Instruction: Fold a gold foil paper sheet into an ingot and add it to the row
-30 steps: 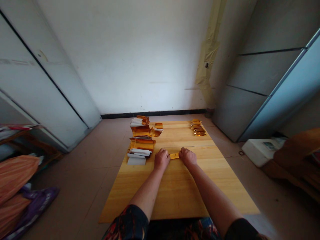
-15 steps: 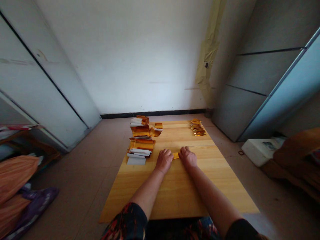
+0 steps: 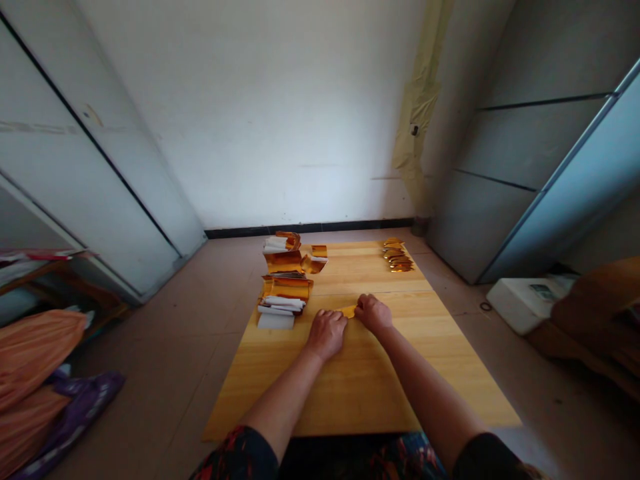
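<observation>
Near the middle of the wooden table, a small piece of gold foil paper (image 3: pixel 349 312) lies between my two hands. My left hand (image 3: pixel 327 333) is closed over its left end, fingers bent and pressing down on it. Pinched in the fingers of my right hand (image 3: pixel 373 313) is its right end. Most of the paper is covered by my fingers, so its folds cannot be made out. Left of my hands sit stacks of gold foil paper sheets (image 3: pixel 287 287) with white backs. At the far right corner stands a row of folded gold paper pieces (image 3: pixel 397 256).
The wooden table (image 3: pixel 370 393) stands before a white wall (image 3: pixel 300 133). Grey cabinets (image 3: pixel 520 147) rise at the right, beside a white box (image 3: pixel 520 303) on the floor. Orange and purple bags (image 3: pixel 40 373) lie at the left.
My left hand has shifted slightly down and left, its fingers now lying more over the paper. The right hand stays at the paper's right end, and the paper is tilted a little more.
</observation>
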`<state>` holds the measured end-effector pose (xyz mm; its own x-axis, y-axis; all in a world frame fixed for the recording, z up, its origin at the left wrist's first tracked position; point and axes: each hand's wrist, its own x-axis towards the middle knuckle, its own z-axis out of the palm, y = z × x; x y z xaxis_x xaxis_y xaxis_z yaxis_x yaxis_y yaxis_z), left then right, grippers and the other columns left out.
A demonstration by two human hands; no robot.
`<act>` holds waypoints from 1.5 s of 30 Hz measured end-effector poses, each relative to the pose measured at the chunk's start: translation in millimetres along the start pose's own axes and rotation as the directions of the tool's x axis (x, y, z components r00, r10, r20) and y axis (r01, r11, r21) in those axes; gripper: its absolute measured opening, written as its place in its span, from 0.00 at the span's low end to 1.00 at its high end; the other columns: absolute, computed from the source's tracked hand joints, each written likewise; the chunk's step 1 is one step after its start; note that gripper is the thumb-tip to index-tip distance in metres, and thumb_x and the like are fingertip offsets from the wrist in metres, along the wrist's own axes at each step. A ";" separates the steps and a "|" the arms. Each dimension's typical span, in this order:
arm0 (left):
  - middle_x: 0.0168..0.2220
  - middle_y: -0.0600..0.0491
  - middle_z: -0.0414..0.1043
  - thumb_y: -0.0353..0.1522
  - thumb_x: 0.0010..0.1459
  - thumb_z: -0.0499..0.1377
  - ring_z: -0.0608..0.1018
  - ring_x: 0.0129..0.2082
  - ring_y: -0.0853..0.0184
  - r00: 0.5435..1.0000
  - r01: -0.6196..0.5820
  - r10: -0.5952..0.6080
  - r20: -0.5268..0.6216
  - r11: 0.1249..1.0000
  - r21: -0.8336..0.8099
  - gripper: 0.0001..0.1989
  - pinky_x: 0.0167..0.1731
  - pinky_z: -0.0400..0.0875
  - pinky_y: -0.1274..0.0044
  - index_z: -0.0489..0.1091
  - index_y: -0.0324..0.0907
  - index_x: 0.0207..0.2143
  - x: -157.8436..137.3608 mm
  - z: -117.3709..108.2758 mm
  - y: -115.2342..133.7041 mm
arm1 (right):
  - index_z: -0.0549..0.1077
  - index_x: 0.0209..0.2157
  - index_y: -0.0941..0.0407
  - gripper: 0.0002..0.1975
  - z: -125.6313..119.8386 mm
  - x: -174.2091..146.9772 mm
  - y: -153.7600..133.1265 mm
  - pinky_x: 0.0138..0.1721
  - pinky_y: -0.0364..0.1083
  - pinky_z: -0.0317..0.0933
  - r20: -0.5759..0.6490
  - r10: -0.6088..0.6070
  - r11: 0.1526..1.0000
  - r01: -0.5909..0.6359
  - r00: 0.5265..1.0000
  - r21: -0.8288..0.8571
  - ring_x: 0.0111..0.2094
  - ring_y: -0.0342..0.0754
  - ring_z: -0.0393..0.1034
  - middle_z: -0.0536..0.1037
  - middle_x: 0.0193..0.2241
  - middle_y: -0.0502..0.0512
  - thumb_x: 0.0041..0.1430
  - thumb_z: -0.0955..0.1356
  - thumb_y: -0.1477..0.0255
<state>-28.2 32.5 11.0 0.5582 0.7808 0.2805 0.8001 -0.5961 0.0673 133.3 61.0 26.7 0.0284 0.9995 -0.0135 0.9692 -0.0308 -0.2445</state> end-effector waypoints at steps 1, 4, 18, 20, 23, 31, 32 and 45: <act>0.34 0.49 0.72 0.26 0.58 0.51 0.73 0.38 0.63 1.000 0.009 -0.009 -0.006 1.000 -0.007 0.10 0.38 0.62 0.72 0.71 0.42 0.35 -0.5 0.4 0.4 | 0.71 0.36 0.54 0.08 -0.5 -1.8 -1.1 0.30 0.41 0.53 0.003 0.000 1.000 0.000 1.000 0.013 0.35 0.44 0.70 0.73 0.37 0.54 0.56 0.65 0.66; 0.35 0.50 0.73 0.26 0.57 0.52 0.73 0.39 0.64 0.999 0.040 -0.041 -0.019 0.999 -0.031 0.10 0.38 0.61 0.72 0.72 0.43 0.35 -0.9 1.7 0.9 | 0.70 0.35 0.55 0.14 0.4 -6.4 -3.6 0.32 0.41 0.55 -0.013 -0.006 0.999 0.007 1.000 0.044 0.36 0.45 0.69 0.72 0.37 0.54 0.52 0.68 0.60; 0.39 0.49 0.75 0.24 0.55 0.53 0.74 0.40 0.64 0.995 0.094 -0.096 -0.010 0.987 -0.131 0.12 0.42 0.66 0.72 0.74 0.43 0.35 -2.1 2.4 -4.2 | 0.73 0.33 0.58 0.08 2.8 8.1 16.8 0.31 0.38 0.53 0.018 0.036 0.968 -0.039 0.999 0.248 0.32 0.41 0.65 0.72 0.33 0.53 0.47 0.68 0.78; 0.39 0.50 0.75 0.22 0.54 0.52 0.75 0.39 0.66 0.995 0.091 -0.095 -0.022 0.983 -0.160 0.13 0.42 0.68 0.74 0.75 0.42 0.34 -2.9 4.0 -7.3 | 0.73 0.33 0.59 0.10 2.4 9.6 21.5 0.31 0.38 0.54 0.015 0.030 0.966 -0.033 0.999 0.255 0.32 0.41 0.65 0.73 0.32 0.53 0.46 0.67 0.81; 0.41 0.50 0.75 0.21 0.54 0.52 0.76 0.39 0.67 0.994 0.090 -0.099 -0.038 0.978 -0.188 0.14 0.43 0.70 0.75 0.75 0.42 0.33 -4.2 5.2 -10.1 | 0.74 0.33 0.59 0.10 3.0 11.2 26.0 0.33 0.38 0.54 0.004 0.016 0.970 -0.017 1.000 0.244 0.32 0.42 0.66 0.74 0.31 0.53 0.47 0.65 0.83; 0.45 0.51 0.74 0.20 0.53 0.51 0.76 0.42 0.68 0.989 0.132 -0.143 -0.032 0.963 -0.234 0.14 0.46 0.71 0.76 0.74 0.42 0.33 -6.1 7.0 -12.3 | 0.75 0.35 0.59 0.12 4.5 13.7 27.2 0.36 0.38 0.56 0.003 0.012 0.978 -0.012 1.000 0.208 0.36 0.44 0.68 0.75 0.35 0.56 0.51 0.63 0.82; 0.46 0.51 0.74 0.20 0.53 0.51 0.76 0.42 0.68 0.989 0.134 -0.145 -0.029 0.961 -0.243 0.15 0.46 0.71 0.76 0.74 0.42 0.33 -6.5 8.2 -12.9 | 0.75 0.37 0.58 0.13 4.8 14.0 26.8 0.36 0.39 0.56 0.001 0.013 0.980 -0.013 1.000 0.199 0.37 0.44 0.68 0.75 0.35 0.57 0.52 0.62 0.82; 0.51 0.45 0.67 0.22 0.52 0.55 0.69 0.53 0.62 0.939 0.218 -0.298 -0.173 0.902 -0.374 0.10 0.52 0.66 0.68 0.67 0.42 0.36 3.8 21.7 -14.4 | 0.72 0.37 0.53 0.07 7.7 3.7 23.6 0.28 0.39 0.52 -0.058 -0.039 0.984 0.049 0.998 0.170 0.32 0.40 0.67 0.70 0.42 0.51 0.56 0.65 0.73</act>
<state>-32.7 48.1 -9.6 0.2472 0.8785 0.4089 0.7607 -0.4373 0.4797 154.4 64.0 13.4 0.0045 0.9986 0.0522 0.9135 0.0172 -0.4064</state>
